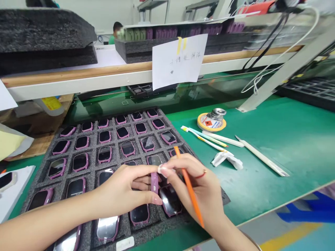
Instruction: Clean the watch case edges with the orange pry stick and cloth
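Observation:
My left hand (131, 186) grips a purple smartwatch (154, 183) between thumb and fingers, its narrow side turned up toward me. Close against it, my right hand (199, 179) pinches a small white wad (160, 169), perhaps tissue or cloth, at the fingertips. An orange pointed stick (190, 190) is also tucked between the fingers of that hand. Beneath both hands lies a dark grey foam tray (90, 184) whose pockets hold several purple smartwatches with black screens. Part of the tray is hidden by my hands and forearms.
On the green mat to the right are toothbrushes (209, 138), a crumpled white tissue (227, 160), a craft knife (264, 157) and a metal bottle (218, 114) in a yellow tape roll (201, 122). A shelf (104, 79) with foam trays and a paper sign (179, 62) crosses the back.

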Motion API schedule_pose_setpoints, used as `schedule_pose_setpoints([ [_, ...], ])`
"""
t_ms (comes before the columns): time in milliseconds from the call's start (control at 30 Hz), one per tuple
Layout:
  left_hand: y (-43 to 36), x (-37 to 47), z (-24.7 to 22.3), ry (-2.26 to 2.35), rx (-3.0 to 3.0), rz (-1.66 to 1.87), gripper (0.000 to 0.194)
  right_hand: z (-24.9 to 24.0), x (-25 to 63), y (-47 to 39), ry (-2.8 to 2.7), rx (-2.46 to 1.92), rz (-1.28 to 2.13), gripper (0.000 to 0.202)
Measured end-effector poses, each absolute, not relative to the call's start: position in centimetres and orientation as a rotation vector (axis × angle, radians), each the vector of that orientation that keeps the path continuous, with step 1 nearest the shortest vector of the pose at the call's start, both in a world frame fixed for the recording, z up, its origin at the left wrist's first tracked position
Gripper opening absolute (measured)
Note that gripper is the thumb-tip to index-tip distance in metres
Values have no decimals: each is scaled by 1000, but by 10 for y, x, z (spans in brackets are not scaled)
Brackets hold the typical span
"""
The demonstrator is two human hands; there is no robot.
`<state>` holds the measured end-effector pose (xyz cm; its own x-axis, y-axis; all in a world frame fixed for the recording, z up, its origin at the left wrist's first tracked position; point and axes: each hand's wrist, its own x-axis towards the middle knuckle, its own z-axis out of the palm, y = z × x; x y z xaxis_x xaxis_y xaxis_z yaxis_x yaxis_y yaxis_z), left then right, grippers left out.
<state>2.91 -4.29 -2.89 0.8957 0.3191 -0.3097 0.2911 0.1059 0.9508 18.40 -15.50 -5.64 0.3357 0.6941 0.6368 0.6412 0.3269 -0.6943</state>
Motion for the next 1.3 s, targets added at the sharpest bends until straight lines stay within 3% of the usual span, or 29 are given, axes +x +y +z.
schedule_pose_setpoints([
  [200,-43,28,-34,500,1475,19,54,-59,181,-165,-1519,-1272,-50,19],
  [467,-44,32,-34,451,1707,58,41,-60,174,-159,-1567,-1390,-178,21],
  [667,-44,30,-38,405,1789,115,50,-60,173,-162,-1638,-1351,-170,17],
  [767,-44,29,-37,389,1807,99,42,-60,174,-161,-1583,-1370,-153,20],
  [867,-45,29,-36,383,1800,97,34,-61,175,-161,-1528,-1368,-98,21],
  [1000,-44,30,-37,396,1759,127,46,-63,173,-164,-1555,-1306,-24,20],
  [1133,-45,30,-35,427,1677,84,42,-62,176,-157,-1447,-1373,-29,15],
  [1300,-45,25,-33,565,1504,100,54,-66,192,-155,-992,-1290,385,5],
])
